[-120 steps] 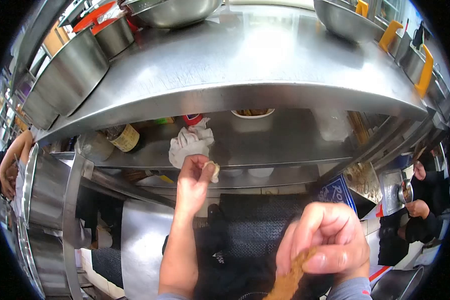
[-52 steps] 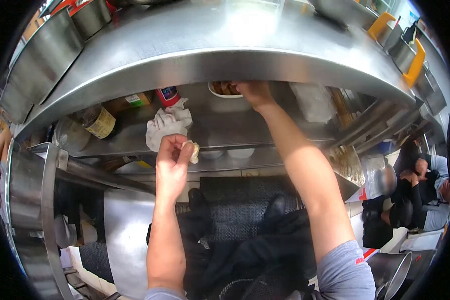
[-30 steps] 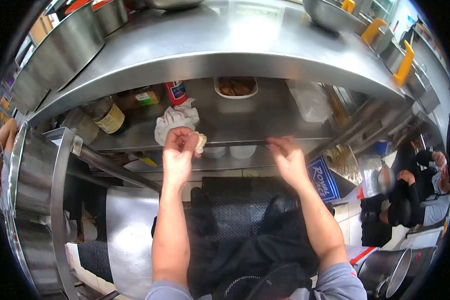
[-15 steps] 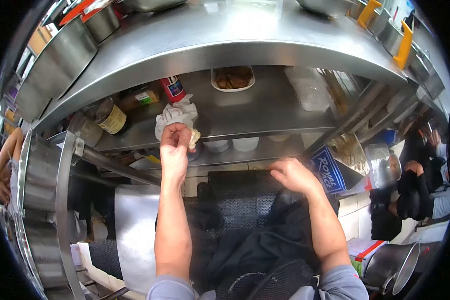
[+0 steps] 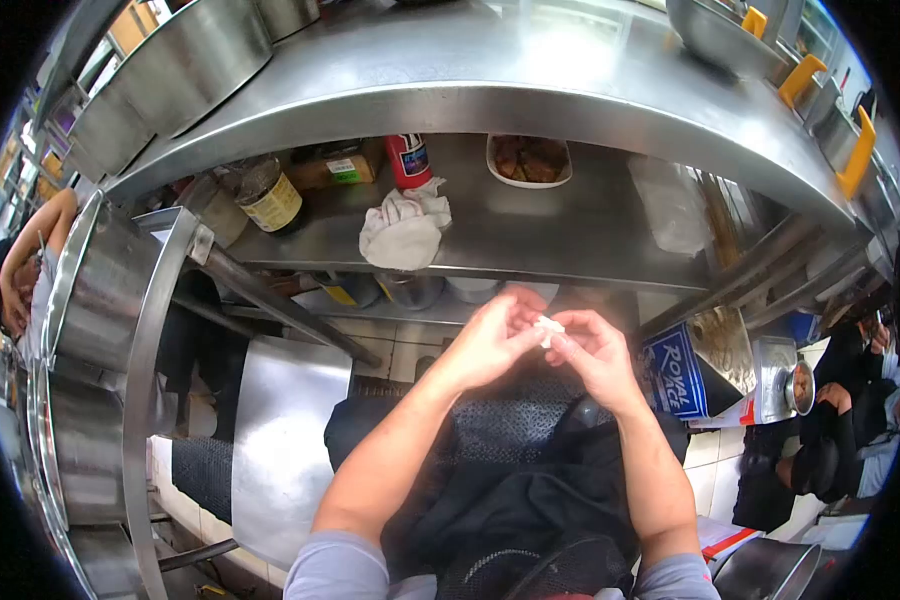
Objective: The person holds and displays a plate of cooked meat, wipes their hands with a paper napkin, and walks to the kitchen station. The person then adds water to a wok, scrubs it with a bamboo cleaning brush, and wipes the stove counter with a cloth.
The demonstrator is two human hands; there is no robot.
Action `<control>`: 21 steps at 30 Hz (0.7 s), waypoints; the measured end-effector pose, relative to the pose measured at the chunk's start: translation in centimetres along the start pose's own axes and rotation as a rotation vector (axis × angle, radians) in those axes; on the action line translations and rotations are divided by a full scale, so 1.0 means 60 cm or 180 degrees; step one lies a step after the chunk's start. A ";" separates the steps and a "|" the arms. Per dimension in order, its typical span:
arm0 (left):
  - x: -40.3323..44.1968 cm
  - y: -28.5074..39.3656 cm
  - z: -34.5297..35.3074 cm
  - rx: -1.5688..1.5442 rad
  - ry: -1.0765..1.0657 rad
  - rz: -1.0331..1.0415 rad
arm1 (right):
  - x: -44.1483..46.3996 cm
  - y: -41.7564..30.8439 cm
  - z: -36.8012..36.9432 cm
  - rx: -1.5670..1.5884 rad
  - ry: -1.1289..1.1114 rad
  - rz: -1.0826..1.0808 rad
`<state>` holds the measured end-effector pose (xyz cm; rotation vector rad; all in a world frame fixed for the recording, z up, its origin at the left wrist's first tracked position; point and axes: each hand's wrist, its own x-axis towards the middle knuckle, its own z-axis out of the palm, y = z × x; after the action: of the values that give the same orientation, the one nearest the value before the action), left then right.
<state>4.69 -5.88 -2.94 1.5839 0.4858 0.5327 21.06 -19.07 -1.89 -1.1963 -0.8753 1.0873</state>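
Steel fills the upper half of the frame: a worktop (image 5: 420, 95) bright with glare, and below it a shelf (image 5: 530, 225) of the same metal. Pale tiles (image 5: 703, 455) and a black textured mat (image 5: 500, 425) make the floor. At centre, low in front of the shelf, the left hand (image 5: 497, 338) and right hand (image 5: 598, 352) meet, thumbs and fingers of both pinching one small white piece (image 5: 547, 328).

The fingers cover much of that piece, so what it is cannot be told. The red bottle (image 5: 409, 160) is cut off by the worktop edge at its top, and people at the right edge are too warped to count; one person (image 5: 35, 265) shows at the left edge.

Counted: three yellow handles (image 5: 856, 155) at upper right; on the shelf, one white cloth (image 5: 405, 230), one yellow-labelled jar (image 5: 272, 203), one white dish (image 5: 530, 182) of brown food (image 5: 530, 157); right of centre, one blue "ROYAL ACE" box (image 5: 677, 372).
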 end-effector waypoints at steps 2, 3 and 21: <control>-0.005 -0.007 0.006 -0.0084 0.0085 -0.0133 | -0.003 0.009 -0.003 -0.0196 0.0104 0.0077; 0.003 0.000 0.004 -0.0132 0.0177 -0.0220 | 0.003 0.005 -0.007 -0.0391 0.0193 0.0099; -0.010 0.018 0.021 0.0461 0.0112 0.0079 | 0.008 0.009 -0.001 0.0423 0.0060 -0.0201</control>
<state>4.96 -7.30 -1.96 1.7230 0.5418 0.5553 21.14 -18.61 -2.46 -1.0604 -0.8086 1.0648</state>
